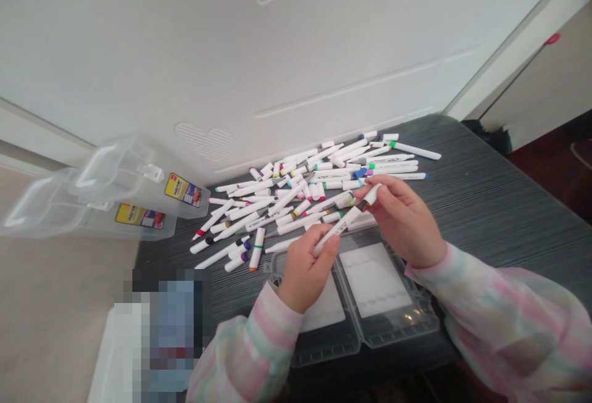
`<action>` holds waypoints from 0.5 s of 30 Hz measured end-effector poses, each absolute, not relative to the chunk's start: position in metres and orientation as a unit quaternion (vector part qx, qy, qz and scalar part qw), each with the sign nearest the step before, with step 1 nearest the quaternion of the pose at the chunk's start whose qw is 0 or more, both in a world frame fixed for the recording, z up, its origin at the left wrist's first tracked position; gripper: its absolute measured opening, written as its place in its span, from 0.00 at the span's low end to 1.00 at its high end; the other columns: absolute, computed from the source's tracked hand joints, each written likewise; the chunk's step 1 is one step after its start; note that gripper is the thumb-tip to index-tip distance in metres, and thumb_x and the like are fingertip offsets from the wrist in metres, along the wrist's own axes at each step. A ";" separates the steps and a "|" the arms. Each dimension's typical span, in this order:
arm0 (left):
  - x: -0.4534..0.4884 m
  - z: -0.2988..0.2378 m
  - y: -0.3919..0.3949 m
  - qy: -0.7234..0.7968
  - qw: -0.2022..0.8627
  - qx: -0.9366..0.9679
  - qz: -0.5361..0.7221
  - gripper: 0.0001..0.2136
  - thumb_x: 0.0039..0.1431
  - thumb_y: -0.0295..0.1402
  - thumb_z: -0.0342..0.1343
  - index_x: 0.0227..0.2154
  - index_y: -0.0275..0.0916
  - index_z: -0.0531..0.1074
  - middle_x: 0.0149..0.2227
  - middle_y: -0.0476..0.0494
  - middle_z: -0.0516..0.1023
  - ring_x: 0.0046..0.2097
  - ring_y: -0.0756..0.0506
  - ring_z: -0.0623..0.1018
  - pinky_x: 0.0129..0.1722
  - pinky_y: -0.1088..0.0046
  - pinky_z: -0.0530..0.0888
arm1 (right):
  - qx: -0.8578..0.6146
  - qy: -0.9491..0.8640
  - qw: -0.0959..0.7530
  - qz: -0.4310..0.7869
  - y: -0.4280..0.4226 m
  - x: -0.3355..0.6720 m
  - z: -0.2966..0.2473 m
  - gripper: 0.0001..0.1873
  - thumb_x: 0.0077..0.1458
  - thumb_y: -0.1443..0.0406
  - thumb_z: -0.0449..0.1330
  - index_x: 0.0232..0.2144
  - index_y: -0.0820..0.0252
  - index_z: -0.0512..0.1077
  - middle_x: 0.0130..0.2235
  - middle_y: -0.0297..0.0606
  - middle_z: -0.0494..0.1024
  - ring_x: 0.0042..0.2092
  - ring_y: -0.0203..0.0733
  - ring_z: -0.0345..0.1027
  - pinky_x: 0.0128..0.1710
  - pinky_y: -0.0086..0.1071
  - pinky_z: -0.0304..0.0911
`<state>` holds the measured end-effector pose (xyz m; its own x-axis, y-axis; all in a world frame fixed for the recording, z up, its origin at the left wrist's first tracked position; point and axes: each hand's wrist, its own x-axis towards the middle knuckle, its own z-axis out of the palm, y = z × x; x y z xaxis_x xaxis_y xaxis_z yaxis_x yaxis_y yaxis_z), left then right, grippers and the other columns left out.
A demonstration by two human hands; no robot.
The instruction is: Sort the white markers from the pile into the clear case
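Both my hands hold one white marker over an open clear plastic case. My left hand grips the marker's lower end. My right hand pinches its upper end, at the cap. Just beyond my hands a heap of several white markers with coloured caps lies spread across the dark grey table. The open case lies flat near the table's front edge, under my wrists.
Two clear plastic boxes with handles and yellow labels hang off the table's left end. A white panelled wall stands right behind the markers. A pixelated patch covers something at the lower left.
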<state>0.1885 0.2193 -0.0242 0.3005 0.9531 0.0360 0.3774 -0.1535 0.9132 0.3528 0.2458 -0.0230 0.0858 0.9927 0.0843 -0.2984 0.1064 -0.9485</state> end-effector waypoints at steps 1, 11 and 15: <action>0.188 -0.024 0.219 0.488 0.428 0.683 0.334 0.09 0.57 0.35 0.44 0.34 0.38 0.67 0.24 0.51 0.67 0.27 0.51 0.66 0.28 0.77 0.62 | -0.415 -0.426 0.607 0.527 0.246 0.353 -0.024 0.07 0.53 0.63 0.52 0.35 0.52 0.68 0.31 0.32 0.73 0.31 0.33 0.63 0.33 0.30 0.60; 0.189 -0.025 0.220 0.499 0.398 0.685 0.352 0.08 0.57 0.34 0.46 0.34 0.39 0.67 0.23 0.53 0.67 0.25 0.53 0.65 0.26 0.79 0.62 | -0.440 -0.497 0.548 0.508 0.242 0.352 -0.032 0.14 0.53 0.60 0.52 0.44 0.51 0.66 0.34 0.34 0.74 0.32 0.35 0.64 0.36 0.34 0.61; 0.188 -0.025 0.220 0.516 0.385 0.681 0.350 0.08 0.57 0.34 0.46 0.32 0.39 0.68 0.21 0.53 0.66 0.24 0.53 0.64 0.25 0.79 0.61 | -0.456 -0.510 0.534 0.497 0.242 0.353 -0.034 0.14 0.53 0.60 0.52 0.43 0.52 0.67 0.33 0.34 0.72 0.32 0.36 0.63 0.35 0.33 0.62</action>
<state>0.1883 0.2203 -0.0253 0.2228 0.9716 0.0802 0.4330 -0.1723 0.8848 0.3527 0.2421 -0.0344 -0.0143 0.9957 0.0915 -0.0652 0.0904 -0.9938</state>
